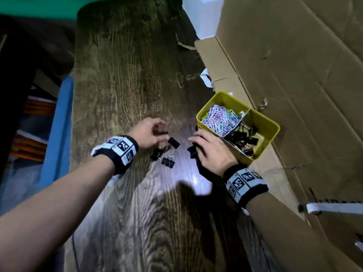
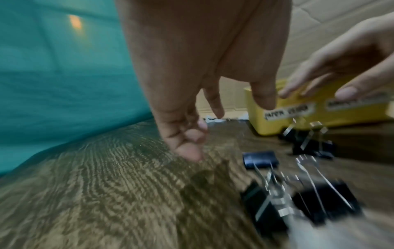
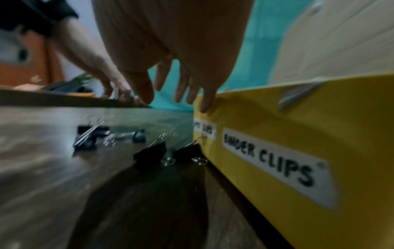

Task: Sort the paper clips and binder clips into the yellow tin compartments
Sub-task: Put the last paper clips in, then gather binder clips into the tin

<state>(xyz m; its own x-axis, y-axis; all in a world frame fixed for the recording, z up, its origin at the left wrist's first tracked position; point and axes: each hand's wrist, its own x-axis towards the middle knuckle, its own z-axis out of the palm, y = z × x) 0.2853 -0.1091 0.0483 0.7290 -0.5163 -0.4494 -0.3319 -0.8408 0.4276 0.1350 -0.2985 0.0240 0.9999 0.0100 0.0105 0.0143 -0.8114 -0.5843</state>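
Note:
The yellow tin (image 1: 263, 119) (image 3: 319, 118) stands at the table's right. Its far compartment holds coloured paper clips (image 1: 221, 118); its near one holds black binder clips (image 1: 243, 139). A label reading BINDER CLIPS (image 3: 270, 166) is on its wall. Three black binder clips (image 1: 168, 162) (image 2: 260, 159) lie loose on the wood below my left hand (image 1: 163, 132) (image 2: 198, 134), whose loosely curled fingers hold nothing. Two more binder clips (image 1: 192, 151) (image 3: 151, 153) lie against the tin. Over them hovers my right hand (image 1: 196, 142) (image 3: 177, 99), fingers spread and straight, holding nothing.
The dark wood table (image 1: 127, 75) runs away from me, with its left edge by a blue board (image 1: 59, 124). Flattened cardboard (image 1: 294, 65) rises right behind the tin. A teal cloth (image 2: 64, 67) hangs at the far end. White paper (image 1: 204, 14) lies at the back right.

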